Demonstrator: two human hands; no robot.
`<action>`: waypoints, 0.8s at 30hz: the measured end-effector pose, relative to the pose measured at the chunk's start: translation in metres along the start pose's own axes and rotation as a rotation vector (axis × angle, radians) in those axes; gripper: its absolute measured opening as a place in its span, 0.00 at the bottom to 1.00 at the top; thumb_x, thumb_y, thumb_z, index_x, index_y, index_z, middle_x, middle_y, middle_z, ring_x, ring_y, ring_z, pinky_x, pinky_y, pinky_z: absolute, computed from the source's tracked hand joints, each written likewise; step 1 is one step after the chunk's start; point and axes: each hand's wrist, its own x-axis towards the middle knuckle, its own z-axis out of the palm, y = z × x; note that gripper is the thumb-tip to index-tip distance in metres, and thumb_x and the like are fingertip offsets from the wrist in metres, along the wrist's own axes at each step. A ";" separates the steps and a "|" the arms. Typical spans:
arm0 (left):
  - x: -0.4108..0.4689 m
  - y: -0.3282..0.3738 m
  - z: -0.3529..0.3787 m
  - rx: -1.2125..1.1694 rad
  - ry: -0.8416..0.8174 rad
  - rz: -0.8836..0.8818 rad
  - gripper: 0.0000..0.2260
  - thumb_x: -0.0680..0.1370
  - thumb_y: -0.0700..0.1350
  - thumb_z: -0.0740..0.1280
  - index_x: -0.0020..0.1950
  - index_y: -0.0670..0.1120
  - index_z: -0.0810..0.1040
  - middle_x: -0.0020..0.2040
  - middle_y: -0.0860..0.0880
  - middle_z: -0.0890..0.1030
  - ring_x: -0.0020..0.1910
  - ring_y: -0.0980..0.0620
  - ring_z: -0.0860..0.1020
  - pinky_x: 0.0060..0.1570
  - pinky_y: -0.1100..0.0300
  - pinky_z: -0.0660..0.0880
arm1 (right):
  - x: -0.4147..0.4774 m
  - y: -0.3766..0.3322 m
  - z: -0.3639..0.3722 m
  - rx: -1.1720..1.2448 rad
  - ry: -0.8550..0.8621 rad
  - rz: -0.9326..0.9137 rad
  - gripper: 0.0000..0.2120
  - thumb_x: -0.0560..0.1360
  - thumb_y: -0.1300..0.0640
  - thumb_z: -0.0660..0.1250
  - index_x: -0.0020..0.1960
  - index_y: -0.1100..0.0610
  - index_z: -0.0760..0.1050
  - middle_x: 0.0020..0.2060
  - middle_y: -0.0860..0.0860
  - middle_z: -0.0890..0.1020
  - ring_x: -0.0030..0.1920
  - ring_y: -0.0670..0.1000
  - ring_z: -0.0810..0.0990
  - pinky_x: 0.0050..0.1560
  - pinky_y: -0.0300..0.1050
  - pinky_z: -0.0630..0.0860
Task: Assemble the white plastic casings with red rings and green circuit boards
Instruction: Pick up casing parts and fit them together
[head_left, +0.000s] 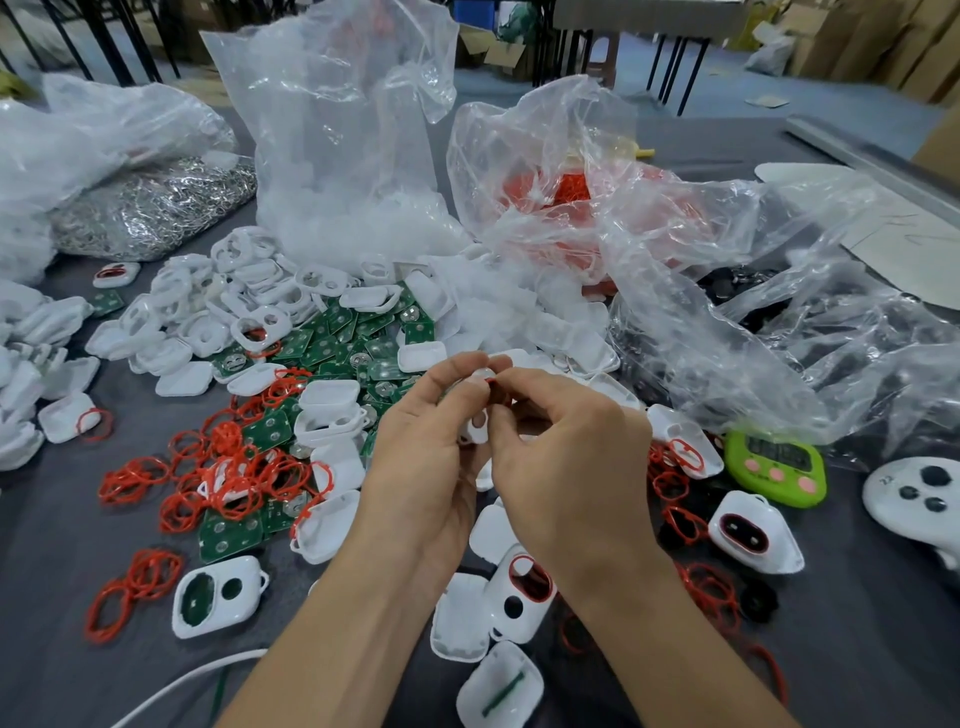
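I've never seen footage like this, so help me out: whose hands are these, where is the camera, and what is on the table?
There is no machine here. The single picture comes from a camera worn on a person's head, looking down at their bare hands. The left hand holds a small white casing, and the right hand pinches a red ring against its top. On the grey table lie loose red rings, green circuit boards, spare casings, clear plastic bags and a green timer.
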 end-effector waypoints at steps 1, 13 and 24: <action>-0.001 0.000 0.000 -0.002 0.000 0.001 0.11 0.80 0.33 0.65 0.47 0.44 0.85 0.54 0.43 0.87 0.41 0.51 0.86 0.31 0.65 0.79 | -0.001 -0.001 0.000 -0.007 0.001 0.001 0.08 0.73 0.61 0.73 0.50 0.53 0.87 0.42 0.48 0.88 0.40 0.49 0.86 0.45 0.45 0.81; -0.001 0.001 0.001 -0.034 0.041 -0.032 0.15 0.80 0.32 0.65 0.44 0.44 0.89 0.49 0.43 0.87 0.37 0.53 0.85 0.27 0.67 0.77 | -0.004 -0.008 0.005 -0.094 0.053 -0.043 0.12 0.68 0.66 0.77 0.51 0.56 0.87 0.44 0.51 0.89 0.41 0.51 0.87 0.45 0.38 0.76; -0.001 -0.001 0.002 -0.003 0.067 0.030 0.15 0.80 0.31 0.64 0.43 0.42 0.88 0.48 0.40 0.87 0.38 0.50 0.86 0.32 0.63 0.80 | -0.007 -0.005 0.008 -0.137 0.098 -0.112 0.12 0.67 0.67 0.79 0.49 0.58 0.87 0.41 0.51 0.88 0.38 0.52 0.86 0.45 0.38 0.72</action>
